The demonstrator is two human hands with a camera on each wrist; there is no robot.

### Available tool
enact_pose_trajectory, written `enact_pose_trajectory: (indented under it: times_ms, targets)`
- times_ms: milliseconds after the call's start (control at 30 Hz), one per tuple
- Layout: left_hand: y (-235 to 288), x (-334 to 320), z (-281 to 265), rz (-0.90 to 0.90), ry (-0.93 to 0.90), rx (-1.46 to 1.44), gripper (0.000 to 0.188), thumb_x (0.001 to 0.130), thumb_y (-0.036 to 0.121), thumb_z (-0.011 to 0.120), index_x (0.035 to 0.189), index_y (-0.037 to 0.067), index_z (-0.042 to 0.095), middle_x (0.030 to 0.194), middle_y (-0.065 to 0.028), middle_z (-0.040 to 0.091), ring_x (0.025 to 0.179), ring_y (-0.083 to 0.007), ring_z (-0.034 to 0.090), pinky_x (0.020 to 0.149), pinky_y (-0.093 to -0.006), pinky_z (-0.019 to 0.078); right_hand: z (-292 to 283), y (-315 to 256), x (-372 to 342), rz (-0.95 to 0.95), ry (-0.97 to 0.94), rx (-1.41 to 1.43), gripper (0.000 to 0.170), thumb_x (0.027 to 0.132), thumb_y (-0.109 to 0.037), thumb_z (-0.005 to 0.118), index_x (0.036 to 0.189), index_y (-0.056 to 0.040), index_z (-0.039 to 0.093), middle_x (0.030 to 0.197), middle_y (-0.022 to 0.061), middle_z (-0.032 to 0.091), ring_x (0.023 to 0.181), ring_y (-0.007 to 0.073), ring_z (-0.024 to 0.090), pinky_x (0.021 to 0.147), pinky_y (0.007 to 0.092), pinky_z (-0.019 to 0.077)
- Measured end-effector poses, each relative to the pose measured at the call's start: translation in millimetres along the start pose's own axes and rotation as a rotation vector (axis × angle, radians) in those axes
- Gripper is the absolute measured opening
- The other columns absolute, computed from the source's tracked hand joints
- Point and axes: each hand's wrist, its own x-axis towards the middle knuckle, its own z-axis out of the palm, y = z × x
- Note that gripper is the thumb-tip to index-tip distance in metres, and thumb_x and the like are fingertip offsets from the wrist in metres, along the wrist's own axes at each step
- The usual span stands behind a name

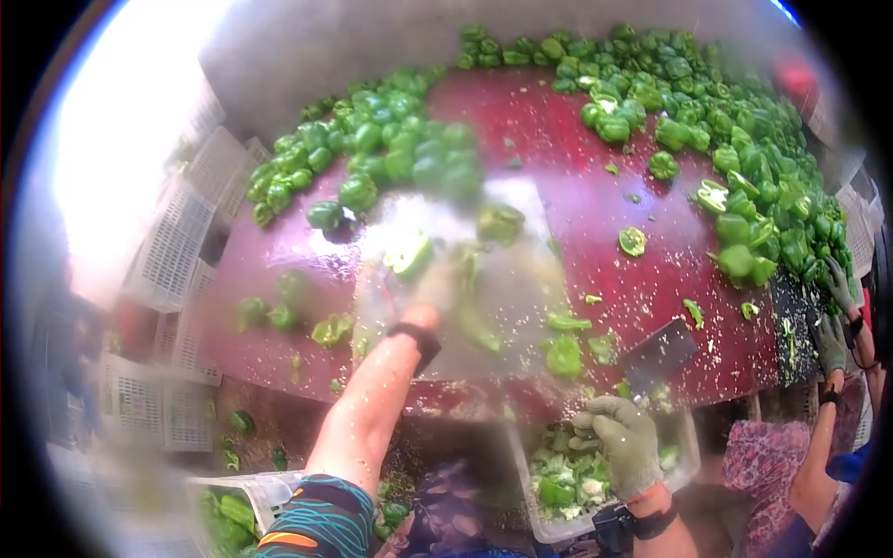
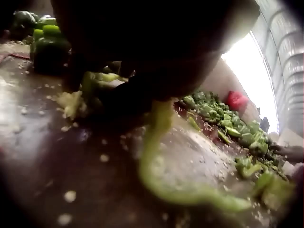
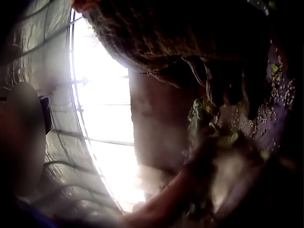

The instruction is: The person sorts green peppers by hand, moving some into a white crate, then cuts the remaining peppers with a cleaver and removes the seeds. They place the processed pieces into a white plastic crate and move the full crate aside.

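Observation:
My gloved right hand grips a cleaver by its handle, and the broad dark blade lies over the red table's near edge. In the right wrist view the glove is dark and the blade points down the picture. My left hand, also gloved, is blurred low over the pale board. A halved green pepper is on its left. In the left wrist view a curved pepper strip extends from under the dark fingers; I cannot tell whether they hold it.
Heaps of whole green peppers cover the red table's back and right. Cut pieces and seeds are scattered nearer. A white crate of cut pepper stands below the near edge. White crates stack at left. Another person's gloved hands are at right.

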Motion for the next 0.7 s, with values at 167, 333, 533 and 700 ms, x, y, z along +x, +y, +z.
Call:
enact_pose_trajectory:
  times_ms: [167, 333, 533, 700]
  targets:
    - [-1.2, -23.5, 2.8, 0.243, 0.358, 1.525, 0.028, 0.090, -0.001, 0.042, 0.107, 0.004, 0.063, 0.127, -0.0102, 0.056, 0.113, -0.0225, 0.058, 0.091, -0.0307, 0.0510, 5.7, -0.6, -13.5, -0.054, -0.004, -0.052, 0.023, 0.090, -0.004, 0.058, 0.111, 0.0057, 0.061, 0.092, 0.0129, 0.070, 0.075, 0.0150, 0.067, 0.068, 0.0255, 0.0559]
    - [50.3, -87.1, 5.9, 0.414, 0.060, -0.151, 0.029, 0.090, -0.003, 0.040, 0.113, 0.005, 0.055, 0.111, -0.0092, 0.057, 0.104, -0.0166, 0.060, 0.080, -0.0259, 0.0539, 25.8, -2.7, -38.9, -0.176, -0.015, -0.034, 0.026, 0.090, -0.004, 0.058, 0.116, 0.0021, 0.059, 0.103, 0.0120, 0.066, 0.078, 0.0135, 0.066, 0.066, 0.0242, 0.0546]
    - [210.3, -215.9, -124.2, 0.534, -0.027, -0.224, 0.032, 0.085, 0.000, 0.055, 0.117, 0.002, 0.057, 0.129, -0.0161, 0.054, 0.110, -0.0241, 0.059, 0.092, -0.0379, 0.0502, 33.5, -5.1, -68.7, -0.310, -0.075, -0.071, 0.033, 0.091, -0.008, 0.053, 0.123, -0.0026, 0.059, 0.103, 0.0048, 0.064, 0.089, 0.0103, 0.061, 0.077, 0.0258, 0.0514]
    - [204.7, -231.6, -133.3, -0.019, -0.297, -1.577, 0.046, 0.085, 0.003, 0.063, 0.130, 0.001, 0.052, 0.131, -0.0164, 0.055, 0.113, -0.0247, 0.058, 0.092, -0.0358, 0.0506, 11.2, 19.0, -65.3, -0.614, -0.148, -0.092, 0.029, 0.091, -0.006, 0.052, 0.118, -0.0022, 0.062, 0.098, 0.0042, 0.066, 0.080, 0.0103, 0.063, 0.065, 0.0247, 0.0528]
